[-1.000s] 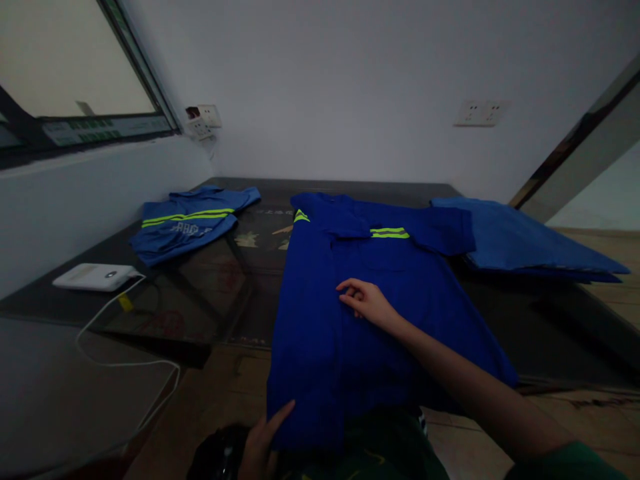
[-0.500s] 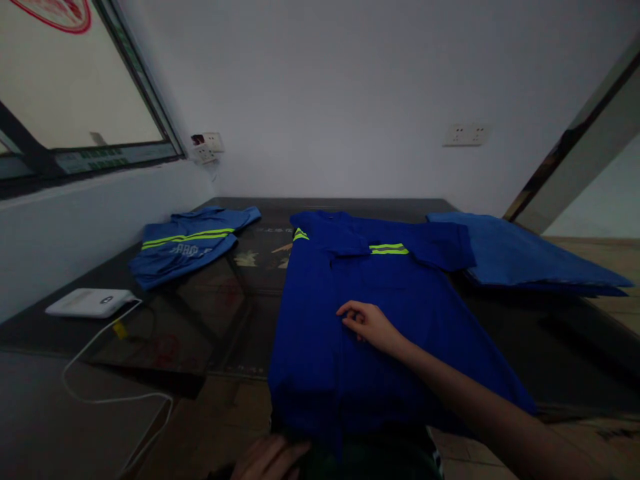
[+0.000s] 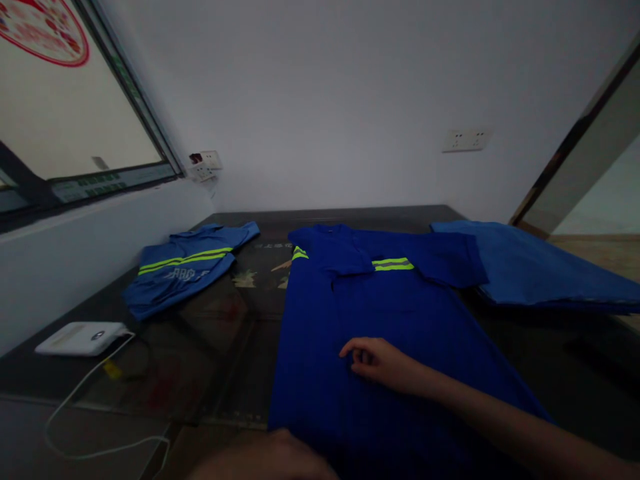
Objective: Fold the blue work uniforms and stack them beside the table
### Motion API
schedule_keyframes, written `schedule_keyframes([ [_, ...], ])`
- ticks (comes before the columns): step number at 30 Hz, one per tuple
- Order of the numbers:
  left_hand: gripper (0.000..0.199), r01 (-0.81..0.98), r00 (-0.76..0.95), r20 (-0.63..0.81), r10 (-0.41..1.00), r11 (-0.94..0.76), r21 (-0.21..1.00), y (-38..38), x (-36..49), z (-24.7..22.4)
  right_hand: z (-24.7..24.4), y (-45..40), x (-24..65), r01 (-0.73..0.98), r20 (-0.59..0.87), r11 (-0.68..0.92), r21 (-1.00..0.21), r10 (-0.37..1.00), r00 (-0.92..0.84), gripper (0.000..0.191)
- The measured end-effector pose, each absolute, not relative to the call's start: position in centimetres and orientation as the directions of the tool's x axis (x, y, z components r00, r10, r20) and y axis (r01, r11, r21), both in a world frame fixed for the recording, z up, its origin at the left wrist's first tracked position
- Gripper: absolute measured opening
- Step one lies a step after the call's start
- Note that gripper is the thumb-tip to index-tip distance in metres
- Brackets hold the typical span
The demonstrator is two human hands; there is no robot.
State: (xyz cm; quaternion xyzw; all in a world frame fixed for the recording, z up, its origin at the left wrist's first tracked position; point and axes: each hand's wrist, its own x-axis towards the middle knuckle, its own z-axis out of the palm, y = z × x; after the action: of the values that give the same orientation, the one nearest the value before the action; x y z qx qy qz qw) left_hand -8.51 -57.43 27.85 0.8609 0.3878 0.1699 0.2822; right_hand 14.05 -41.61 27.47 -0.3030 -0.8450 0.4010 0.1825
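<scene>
A dark blue garment (image 3: 310, 320) with yellow-green reflective strips lies spread on the dark table, its near end reaching past the bottom of the view. My right hand (image 3: 375, 360) rests over its middle, fingers curled loosely; whether they pinch any cloth is too dark to tell. At the bottom edge, my left hand (image 3: 270, 457) is blurred beside the garment's lower left side, its fingers hidden.
A folded lighter blue garment (image 3: 185, 263) lies at the back left of the table (image 3: 235, 367). Nearer sits a white power bank (image 3: 83, 338) with a cable hanging over the edge. Stacked blue clothes (image 3: 540, 270) lie at the right.
The view has tilted up, so the table things appear lower. My left hand has come up along the garment's near left side. My right hand stays over the garment's middle.
</scene>
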Motion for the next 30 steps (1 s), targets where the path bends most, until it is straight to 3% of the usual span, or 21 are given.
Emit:
schedule_keyframes([
  [2, 0.038, 0.444, 0.604, 0.050, 0.796, -0.388, 0.807, -54.6, -9.6, 32.8, 28.6, -41.5, 14.2, 0.374, -0.014, 0.475, -0.796, 0.604, -0.797, 0.028],
  [3, 0.038, 0.359, 0.507, 0.154, 0.848, -0.370, 0.857, -52.3, -10.3, 34.8, 29.3, -41.4, 14.2, 0.377, -0.055, 0.463, -0.802, 0.571, -0.819, 0.027],
  [5, 0.035, 0.192, 0.221, 0.402, 0.888, -0.444, 0.875, -46.5, -12.0, 37.6, 30.9, -40.7, 14.2, 0.369, -0.102, 0.453, -0.811, 0.512, -0.853, 0.024],
  [8, 0.031, 0.056, -0.123, 0.485, 0.866, -0.482, 0.874, -36.4, -15.2, 39.0, 33.4, -38.1, 14.1, 0.333, -0.058, 0.457, -0.825, 0.518, -0.854, 0.021],
  [10, 0.031, 0.079, -0.270, 0.441, 0.856, -0.437, 0.896, -30.0, -17.5, 38.9, 34.8, -35.0, 14.1, 0.312, 0.002, 0.442, -0.841, 0.580, -0.815, 0.021],
  [12, 0.032, 0.263, -0.340, 0.414, 0.844, -0.337, 0.904, -24.6, -19.7, 38.6, 35.7, -31.0, 14.5, 0.301, 0.059, 0.403, -0.864, 0.676, -0.735, 0.020],
  [15, 0.031, 0.564, -0.323, 0.478, 0.817, -0.239, 0.790, -18.6, -22.2, 38.2, 36.1, -24.8, 15.6, 0.328, 0.175, 0.372, -0.868, 0.848, -0.501, 0.019],
  [17, 0.029, 0.628, -0.262, 0.502, 0.824, -0.250, 0.737, -15.9, -23.3, 38.1, 35.8, -21.4, 16.2, 0.366, 0.209, 0.322, -0.873, 0.926, -0.314, 0.023],
  [20, 0.026, 0.648, -0.139, 0.486, 0.863, -0.292, 0.703, -13.2, -24.5, 37.9, 35.0, -18.4, 16.4, 0.316, 0.117, 0.166, -0.934, 0.978, -0.171, 0.029],
  [24, 0.033, 0.665, 0.012, 0.460, 0.888, -0.351, 0.659, -11.1, -25.3, 37.6, 34.2, -17.6, 15.5, 0.165, 0.034, 0.073, -0.984, 0.974, -0.224, 0.027],
  [30, 0.039, 0.631, 0.157, 0.481, 0.862, -0.463, 0.623, -9.1, -24.2, 38.2, 34.3, -18.2, 14.4, 0.132, 0.040, 0.092, -0.987, 0.935, -0.353, 0.033],
])
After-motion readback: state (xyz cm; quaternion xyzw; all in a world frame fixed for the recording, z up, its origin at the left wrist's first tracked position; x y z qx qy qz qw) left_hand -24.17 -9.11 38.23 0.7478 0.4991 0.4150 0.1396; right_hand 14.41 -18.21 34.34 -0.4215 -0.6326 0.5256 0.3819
